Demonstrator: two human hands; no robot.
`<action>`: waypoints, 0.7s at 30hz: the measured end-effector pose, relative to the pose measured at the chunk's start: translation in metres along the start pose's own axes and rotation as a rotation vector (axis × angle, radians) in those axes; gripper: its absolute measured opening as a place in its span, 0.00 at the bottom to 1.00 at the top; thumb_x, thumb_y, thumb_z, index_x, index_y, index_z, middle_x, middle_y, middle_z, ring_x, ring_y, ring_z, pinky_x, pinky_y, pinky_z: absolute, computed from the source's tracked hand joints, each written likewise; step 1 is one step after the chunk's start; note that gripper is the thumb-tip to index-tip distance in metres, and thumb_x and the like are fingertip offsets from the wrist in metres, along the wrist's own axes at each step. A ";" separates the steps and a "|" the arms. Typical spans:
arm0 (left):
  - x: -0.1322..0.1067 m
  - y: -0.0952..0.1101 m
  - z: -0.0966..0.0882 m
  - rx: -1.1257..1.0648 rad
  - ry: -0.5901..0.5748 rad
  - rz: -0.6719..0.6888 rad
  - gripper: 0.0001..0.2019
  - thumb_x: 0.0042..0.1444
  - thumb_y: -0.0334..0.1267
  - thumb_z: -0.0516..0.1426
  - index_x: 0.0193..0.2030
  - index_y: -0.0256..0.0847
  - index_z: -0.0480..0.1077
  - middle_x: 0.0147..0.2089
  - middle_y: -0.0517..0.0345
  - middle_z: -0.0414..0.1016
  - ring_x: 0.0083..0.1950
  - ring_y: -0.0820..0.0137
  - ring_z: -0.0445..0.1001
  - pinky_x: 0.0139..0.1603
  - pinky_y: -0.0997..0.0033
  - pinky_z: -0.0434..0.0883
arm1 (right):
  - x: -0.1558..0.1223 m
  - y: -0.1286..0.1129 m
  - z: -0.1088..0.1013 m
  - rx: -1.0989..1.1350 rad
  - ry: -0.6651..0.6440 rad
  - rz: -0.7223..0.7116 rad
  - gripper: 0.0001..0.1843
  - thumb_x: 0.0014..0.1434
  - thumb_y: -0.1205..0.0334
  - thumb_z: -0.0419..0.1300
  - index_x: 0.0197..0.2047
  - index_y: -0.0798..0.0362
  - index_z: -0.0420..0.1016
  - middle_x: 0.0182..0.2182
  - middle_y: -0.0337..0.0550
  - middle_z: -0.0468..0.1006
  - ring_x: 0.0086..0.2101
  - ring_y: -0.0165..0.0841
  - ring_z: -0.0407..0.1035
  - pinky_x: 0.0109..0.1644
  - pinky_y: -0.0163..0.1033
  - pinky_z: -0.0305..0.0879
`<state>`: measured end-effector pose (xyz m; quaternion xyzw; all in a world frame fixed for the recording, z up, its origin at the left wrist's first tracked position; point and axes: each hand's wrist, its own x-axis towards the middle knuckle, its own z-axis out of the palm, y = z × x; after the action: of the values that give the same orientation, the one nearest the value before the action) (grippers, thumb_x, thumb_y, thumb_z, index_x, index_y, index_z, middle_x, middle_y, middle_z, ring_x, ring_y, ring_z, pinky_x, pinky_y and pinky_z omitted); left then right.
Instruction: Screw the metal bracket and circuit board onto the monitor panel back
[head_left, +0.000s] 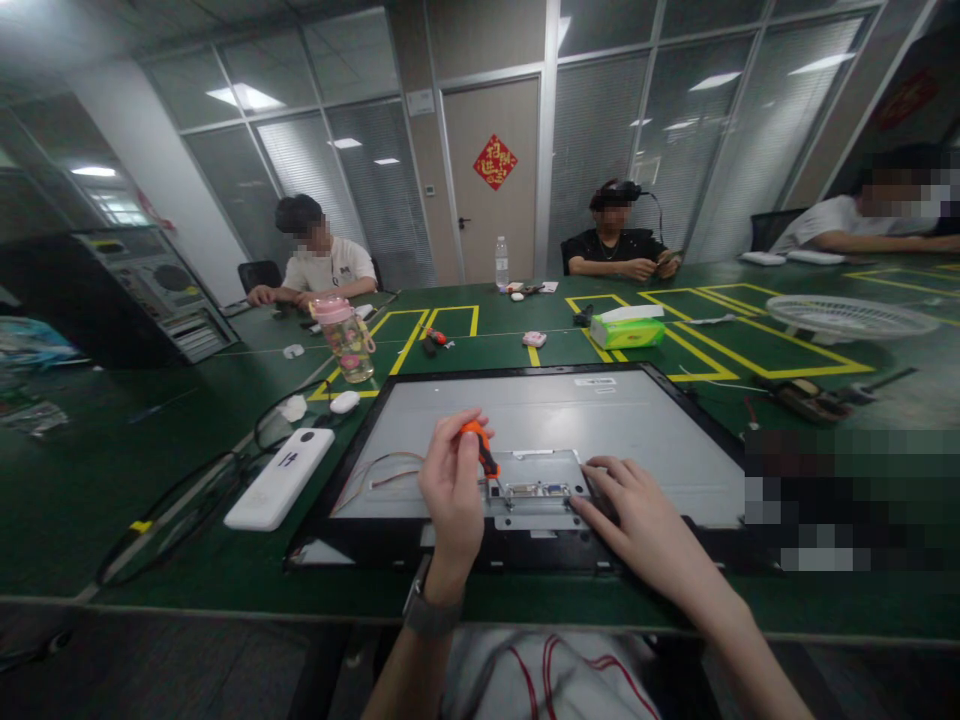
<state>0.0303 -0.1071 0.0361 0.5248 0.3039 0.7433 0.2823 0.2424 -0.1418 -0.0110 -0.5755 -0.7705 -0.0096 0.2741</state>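
A flat monitor panel (637, 420) lies face down on the green table (120, 470), its grey metal back up, with a small metal port bracket (536, 495) near its front edge. My left hand (450, 490) is closed around a small orange-handled screwdriver (480, 445) whose tip points down at the left end of the bracket. My right hand (637, 510) rests with fingers spread on the panel just right of the bracket, holding nothing. Thin wires (375, 472) run across the panel to the left of my left hand.
A white power bank (279, 478) and black cables (180, 510) lie left of the panel. Behind it stand a pink-lidded bottle (346, 340), a green tissue box (627, 328) and a white fan grille (851, 318). A computer case (142, 290) sits far left. Three people sit along the far side.
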 end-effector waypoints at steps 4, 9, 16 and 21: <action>0.004 0.002 0.002 0.142 0.086 0.183 0.03 0.55 0.35 0.64 0.37 0.41 0.77 0.37 0.58 0.68 0.35 0.74 0.70 0.36 0.77 0.70 | 0.000 0.000 0.000 0.006 -0.017 0.006 0.17 0.67 0.52 0.55 0.52 0.52 0.75 0.48 0.52 0.76 0.47 0.46 0.70 0.52 0.53 0.68; 0.003 0.002 0.000 0.056 0.090 0.052 0.13 0.64 0.41 0.53 0.41 0.38 0.77 0.40 0.53 0.70 0.36 0.71 0.71 0.37 0.73 0.71 | 0.000 -0.002 -0.001 0.006 -0.008 0.008 0.17 0.66 0.52 0.55 0.51 0.52 0.76 0.48 0.52 0.76 0.46 0.46 0.71 0.52 0.53 0.69; 0.000 0.004 0.003 -0.029 0.109 -0.127 0.14 0.65 0.40 0.52 0.53 0.40 0.71 0.44 0.52 0.76 0.39 0.70 0.76 0.41 0.71 0.73 | 0.000 -0.001 0.000 0.000 0.011 0.003 0.17 0.66 0.51 0.55 0.50 0.51 0.76 0.47 0.52 0.77 0.46 0.46 0.71 0.51 0.52 0.70; 0.004 0.000 0.003 0.142 0.123 0.038 0.09 0.57 0.38 0.62 0.44 0.40 0.74 0.40 0.55 0.73 0.39 0.71 0.73 0.43 0.71 0.72 | 0.000 -0.001 0.000 -0.003 0.016 -0.003 0.16 0.66 0.52 0.55 0.50 0.51 0.76 0.47 0.51 0.77 0.45 0.45 0.71 0.50 0.52 0.70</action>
<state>0.0325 -0.1039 0.0393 0.5026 0.3627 0.7558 0.2110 0.2416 -0.1417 -0.0107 -0.5746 -0.7692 -0.0157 0.2792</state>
